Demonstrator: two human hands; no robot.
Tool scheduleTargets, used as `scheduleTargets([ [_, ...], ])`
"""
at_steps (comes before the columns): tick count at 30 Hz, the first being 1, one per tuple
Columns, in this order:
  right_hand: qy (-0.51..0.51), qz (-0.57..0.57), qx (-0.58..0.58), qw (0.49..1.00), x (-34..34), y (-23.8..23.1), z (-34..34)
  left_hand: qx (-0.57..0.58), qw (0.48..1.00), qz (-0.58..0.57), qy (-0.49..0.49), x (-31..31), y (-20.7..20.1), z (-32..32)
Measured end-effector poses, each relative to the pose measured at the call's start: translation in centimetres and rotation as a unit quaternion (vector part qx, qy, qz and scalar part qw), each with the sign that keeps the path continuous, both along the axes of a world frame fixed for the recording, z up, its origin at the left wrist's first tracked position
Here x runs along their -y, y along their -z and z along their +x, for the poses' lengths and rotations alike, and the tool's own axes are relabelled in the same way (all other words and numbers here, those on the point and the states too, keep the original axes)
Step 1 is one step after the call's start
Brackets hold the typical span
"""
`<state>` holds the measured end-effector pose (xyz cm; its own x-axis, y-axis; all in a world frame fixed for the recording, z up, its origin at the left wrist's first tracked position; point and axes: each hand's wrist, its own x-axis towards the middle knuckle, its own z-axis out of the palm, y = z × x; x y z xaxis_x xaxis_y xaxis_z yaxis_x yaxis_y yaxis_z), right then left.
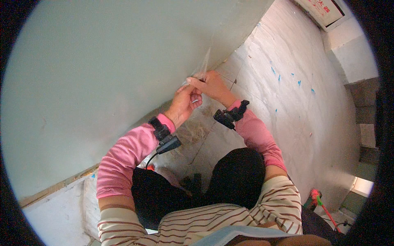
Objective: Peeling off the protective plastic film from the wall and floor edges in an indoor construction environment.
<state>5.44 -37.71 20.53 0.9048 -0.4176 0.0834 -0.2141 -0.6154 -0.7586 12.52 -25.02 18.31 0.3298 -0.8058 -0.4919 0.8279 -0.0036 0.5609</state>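
A thin strip of clear plastic film stretches up from my hands along the pale grey-green wall panel. My right hand is closed, its thumb and fingers pinching the film close to the panel's lower edge. Just left of it and touching or nearly touching it, my left hand has its thumb and forefinger pressed together on the film's near end, the other fingers curled. The exact grip at the fingertips is partly hidden.
Marbled floor tiles spread to the right, with small blue scraps scattered on them. A raw wooden strip edges the panel's bottom. A white box stands at the far right. A red-handled tool lies at lower right.
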Motion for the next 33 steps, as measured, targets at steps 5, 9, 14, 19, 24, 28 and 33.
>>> scheduleTargets([
  [5,0.009,0.071,0.046,0.996,0.3,-0.3,-1.5,-0.008,0.999,0.019,0.027,0.4,-0.6,-1.5],
  [9,-0.015,-0.042,0.062,0.997,3.2,-1.1,-6.0,-0.002,0.993,-0.039,0.107,2.3,-1.5,-5.1],
  [14,0.044,0.245,0.037,0.968,3.4,-1.7,-8.0,-0.041,0.988,-0.043,0.141,2.3,-2.1,-6.1],
  [19,0.045,0.101,0.012,0.994,2.8,-0.6,-5.7,-0.018,0.991,0.005,0.132,1.1,-1.4,-5.3],
  [24,0.005,-0.007,-0.057,0.998,1.0,-0.5,-0.2,0.017,0.994,0.055,0.098,-0.6,-0.9,-3.4],
  [28,-0.014,0.017,-0.053,0.998,2.4,1.4,1.0,0.015,0.993,0.08,0.08,-1.1,0.6,-2.3],
  [33,-0.011,0.018,0.034,0.999,4.2,6.2,-1.1,0.007,0.986,0.129,0.107,-0.5,-0.8,-3.3],
])
